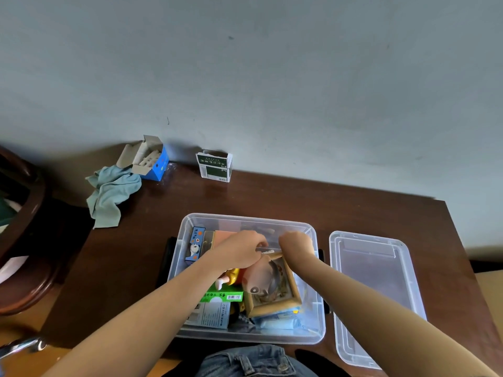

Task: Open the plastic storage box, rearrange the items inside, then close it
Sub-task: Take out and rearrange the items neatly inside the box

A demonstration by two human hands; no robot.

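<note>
The clear plastic storage box (179, 248) stands open on the dark table, its lid (375, 295) lying flat to its right. Inside lie a cartoon figurine (261, 278), a wooden frame (288, 300), a green box (223, 296), a grey booklet (215, 314), a blue carton (196, 242) and a blue pack (280, 321). Both hands are in the far half of the box. My left hand (242, 248) has its fingers curled, pinching something small and pale. My right hand (295, 244) is curled over the frame's far corner; what it holds is hidden.
At the back of the table (353, 213) stand an open blue carton of white sticks (152, 161), a crumpled teal cloth (111, 194) and a green-and-white box (215, 165). A dark wooden chair (24, 227) is on the left. The wall lies just behind.
</note>
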